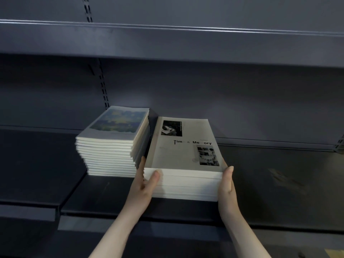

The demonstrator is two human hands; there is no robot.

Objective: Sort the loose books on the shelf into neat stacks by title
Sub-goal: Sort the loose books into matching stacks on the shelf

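While both hands, left (144, 185) and right (227, 185), clasp the white photo-cover book stack (183, 164), taller painted-cover white stack (111, 142) just beside, dark metal shelf (279, 183) beneath.

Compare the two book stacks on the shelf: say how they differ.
The left stack is topped by a blue-green painted cover; the right stack shows black-and-white photos and black lettering. The left stack's edges are slightly staggered; the right stack's are squarer. Nothing touches the left stack, while the left hand and right hand hold the right stack at its near corners. Both lie flat on the same dark shelf, side by side, pale page edges forward.
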